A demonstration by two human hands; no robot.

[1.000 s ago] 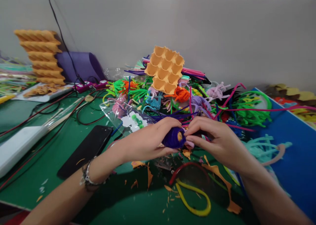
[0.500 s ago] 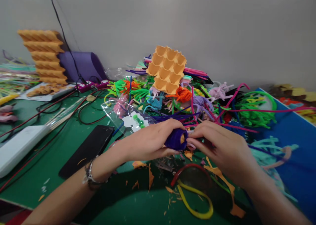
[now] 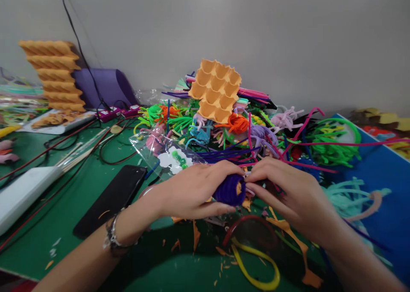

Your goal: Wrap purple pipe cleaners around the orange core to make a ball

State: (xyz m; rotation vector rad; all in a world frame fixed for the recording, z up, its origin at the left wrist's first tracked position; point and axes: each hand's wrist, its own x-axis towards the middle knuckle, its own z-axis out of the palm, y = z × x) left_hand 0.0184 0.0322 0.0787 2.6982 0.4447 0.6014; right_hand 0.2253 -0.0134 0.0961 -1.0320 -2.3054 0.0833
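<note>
My left hand [image 3: 195, 187] is wrapped round a small roll of dark purple pipe cleaner [image 3: 229, 194], wound in coils. Its open end faces right and shows an orange core [image 3: 238, 188]. At that end the thumb and forefinger of my right hand [image 3: 282, 194] are pinched together on the coil's edge. A loose purple pipe cleaner strand [image 3: 358, 231] trails out to the right, behind my right wrist; the exact spot gripped is hidden by the fingertips. Below the hands lie a yellow pipe cleaner loop [image 3: 275, 279] and torn orange scraps [image 3: 196, 236].
Behind the hands rises a heap of coloured pipe cleaners [image 3: 179, 121] topped by an orange egg-carton piece [image 3: 216, 89]. A black phone [image 3: 112, 202], a white box [image 3: 25, 194] and cables lie left. A blue board [image 3: 384, 189] stands right, near mint pipe cleaners [image 3: 349, 196].
Both hands and the purple roll have shifted slightly down in view. The loose purple strand on the right hangs lower. Both grips stay closed.
</note>
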